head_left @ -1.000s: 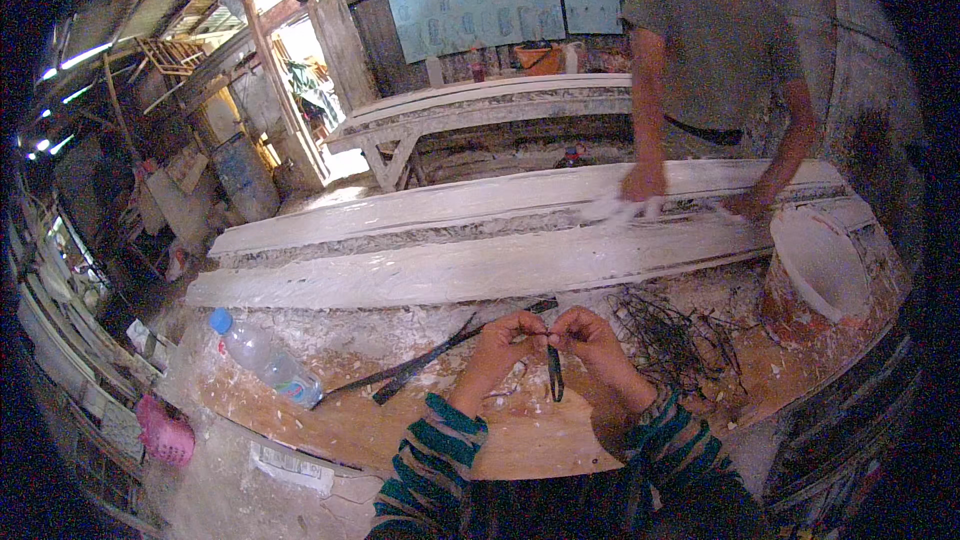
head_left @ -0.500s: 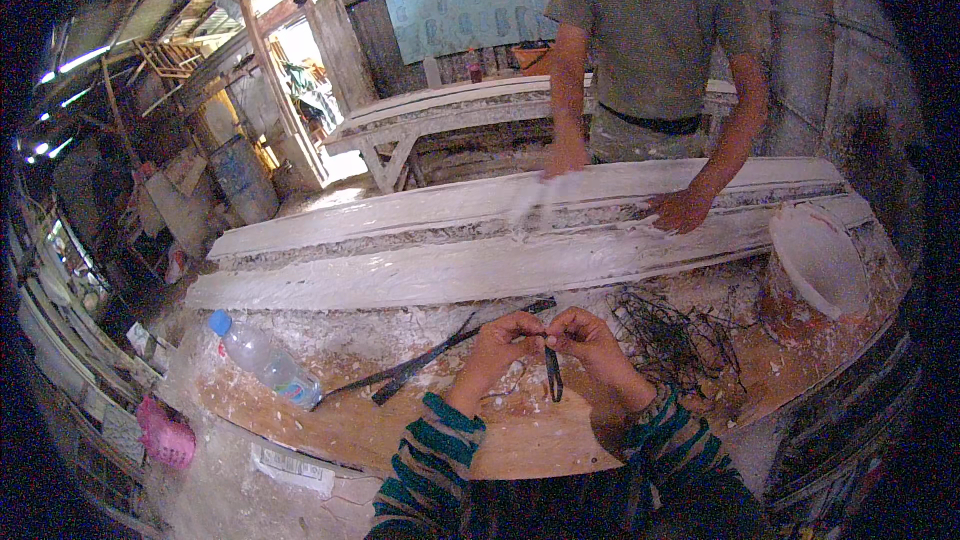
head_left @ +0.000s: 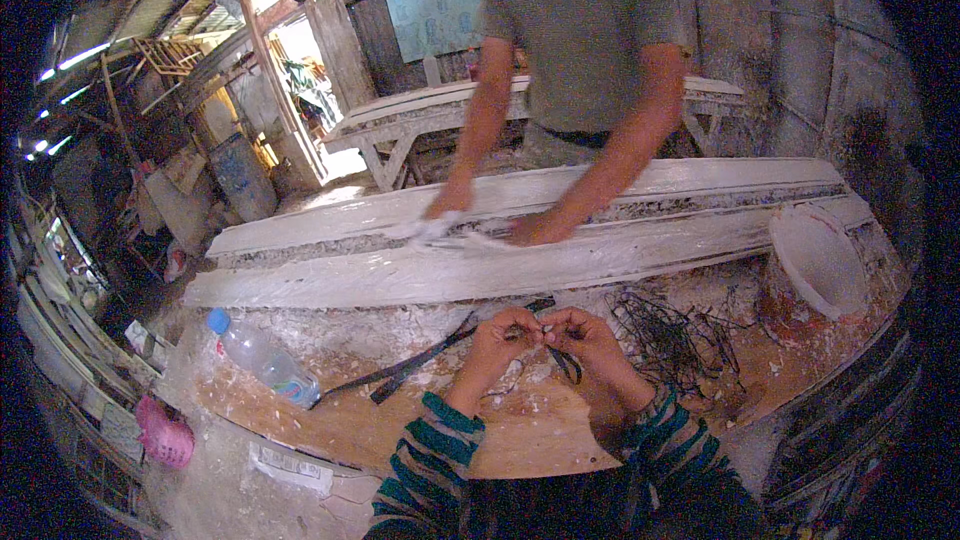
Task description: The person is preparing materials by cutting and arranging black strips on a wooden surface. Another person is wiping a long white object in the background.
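Observation:
My left hand [head_left: 498, 348] and my right hand [head_left: 590, 342] meet over the near edge of the table, fingertips pinched close together. Between them they grip a thin black strip [head_left: 569, 368], whose looped part hangs below my right fingers. Longer black strips [head_left: 410, 372] lie on the table to the left of my left hand. A heap of tangled thin black strands [head_left: 672, 340] sits just right of my right hand. Exactly how the strip passes between my fingertips is too small to make out.
Across the table a person's hands [head_left: 446, 205] work with something white over long white-coated moulded pieces [head_left: 330, 278]. A clear bottle with a blue cap [head_left: 262, 360] lies at left. A whitish bucket [head_left: 818, 265] tilts at right. A pink basket [head_left: 166, 434] is below left.
The strip's hanging loop has swung to the right and shows more open, while my hands stay nearly in place. The co-worker has leaned and moved both hands leftward along the white pieces.

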